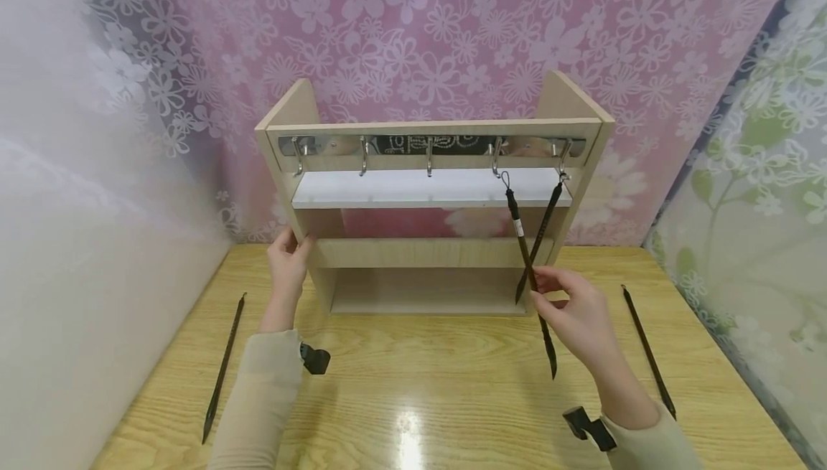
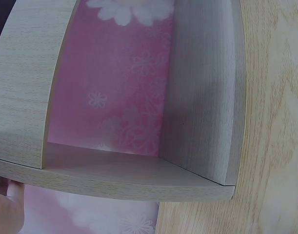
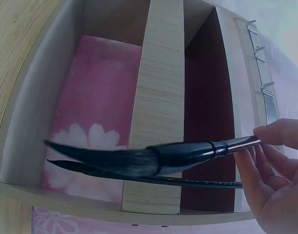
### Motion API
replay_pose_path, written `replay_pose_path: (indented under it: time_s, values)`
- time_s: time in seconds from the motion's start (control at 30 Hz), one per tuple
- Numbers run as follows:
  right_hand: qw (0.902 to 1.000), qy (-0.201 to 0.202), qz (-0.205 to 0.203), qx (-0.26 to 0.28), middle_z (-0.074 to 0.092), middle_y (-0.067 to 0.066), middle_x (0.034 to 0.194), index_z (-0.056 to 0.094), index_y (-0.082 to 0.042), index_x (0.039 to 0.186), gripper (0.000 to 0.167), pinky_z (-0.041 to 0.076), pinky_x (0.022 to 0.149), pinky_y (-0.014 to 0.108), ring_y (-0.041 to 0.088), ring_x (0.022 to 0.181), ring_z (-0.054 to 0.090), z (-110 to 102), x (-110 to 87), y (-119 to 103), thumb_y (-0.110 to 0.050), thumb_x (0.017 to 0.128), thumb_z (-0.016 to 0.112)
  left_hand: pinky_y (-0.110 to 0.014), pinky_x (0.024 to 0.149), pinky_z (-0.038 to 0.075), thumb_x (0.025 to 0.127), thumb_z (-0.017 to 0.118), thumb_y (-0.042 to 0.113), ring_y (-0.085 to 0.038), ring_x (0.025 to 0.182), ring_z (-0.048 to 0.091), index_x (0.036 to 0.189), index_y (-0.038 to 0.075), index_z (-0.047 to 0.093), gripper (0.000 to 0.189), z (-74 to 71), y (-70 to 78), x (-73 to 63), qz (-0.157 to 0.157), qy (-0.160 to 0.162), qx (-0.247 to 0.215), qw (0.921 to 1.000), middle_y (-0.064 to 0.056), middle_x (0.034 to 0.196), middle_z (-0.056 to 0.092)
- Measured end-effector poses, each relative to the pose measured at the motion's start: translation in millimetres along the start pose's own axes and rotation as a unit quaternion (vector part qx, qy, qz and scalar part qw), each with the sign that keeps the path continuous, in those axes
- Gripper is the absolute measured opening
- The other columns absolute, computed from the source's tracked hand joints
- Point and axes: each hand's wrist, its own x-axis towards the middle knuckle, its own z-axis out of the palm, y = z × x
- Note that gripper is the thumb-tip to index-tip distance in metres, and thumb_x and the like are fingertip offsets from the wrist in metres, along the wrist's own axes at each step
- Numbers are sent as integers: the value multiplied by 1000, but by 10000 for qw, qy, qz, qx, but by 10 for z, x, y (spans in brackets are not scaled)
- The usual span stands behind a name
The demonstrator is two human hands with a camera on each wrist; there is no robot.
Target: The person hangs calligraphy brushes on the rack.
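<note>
My right hand [image 1: 571, 312] pinches a dark calligraphy brush [image 1: 522, 235] by its handle, tip slanting down and loop up. The loop is right by the second hook from the right [image 1: 496, 158]. A second brush [image 1: 549, 212] hangs from the rightmost hook [image 1: 564, 156] and crosses behind the held one. In the right wrist view the bristles of the held brush [image 3: 119, 161] point away from the fingers. My left hand [image 1: 286, 269] grips the left side panel of the light wooden shelf [image 1: 426, 253], thumb on the front; most of its fingers are hidden behind the panel.
One brush [image 1: 224, 369] lies on the wooden table [image 1: 413, 362] at the left, another [image 1: 649, 351] at the right. Three more hooks along the metal strip [image 1: 397, 145] bear nothing. A pink floral cloth [image 1: 426, 39] stands behind the shelf.
</note>
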Motion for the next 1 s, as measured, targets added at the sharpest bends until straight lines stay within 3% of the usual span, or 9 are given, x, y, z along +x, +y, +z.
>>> replay_pose_path:
  time_s: [0.2, 0.47, 0.7, 0.87, 1.0]
  values:
    - [9999, -116, -3, 11, 60, 9, 85, 61, 2, 104, 31, 49, 57, 19, 21, 77, 56, 24, 36, 2, 7, 73, 65, -28, 81, 45, 81, 57, -5, -34, 105, 50, 111, -6, 57, 30, 7, -11, -2, -5, 40, -8, 10000, -22, 113, 55]
    - [9998, -182, 51, 52, 60, 9, 85, 60, 2, 103, 30, 49, 58, 19, 20, 78, 56, 47, 63, -5, 6, 74, 65, -29, 81, 45, 81, 56, -5, -26, 102, 53, 111, -3, 58, 30, 2, -11, -1, -4, 54, 72, 10000, -19, 112, 57]
    - [9995, -279, 159, 44, 60, 9, 86, 60, 3, 104, 30, 49, 59, 20, 21, 79, 56, 73, 97, 11, 5, 75, 64, -28, 81, 45, 81, 56, -6, -32, 104, 51, 111, -6, 57, 30, -3, -24, 16, -3, 40, 12, 10000, -22, 112, 55]
    - [9994, -298, 152, 76, 60, 10, 84, 59, 4, 104, 30, 50, 58, 21, 21, 77, 56, 124, 141, 41, 4, 75, 64, -26, 80, 45, 81, 55, -8, -21, 100, 54, 111, -7, 57, 31, 2, 17, 9, 58, 14, 36, 10000, -20, 111, 56]
    - [9991, -332, 252, 125, 60, 11, 84, 59, 4, 105, 30, 50, 59, 23, 22, 77, 56, 177, 161, 64, 4, 75, 64, -28, 81, 45, 81, 55, -7, -27, 102, 54, 111, -6, 57, 31, 6, -1, 2, 64, 25, 39, 10000, -21, 112, 56]
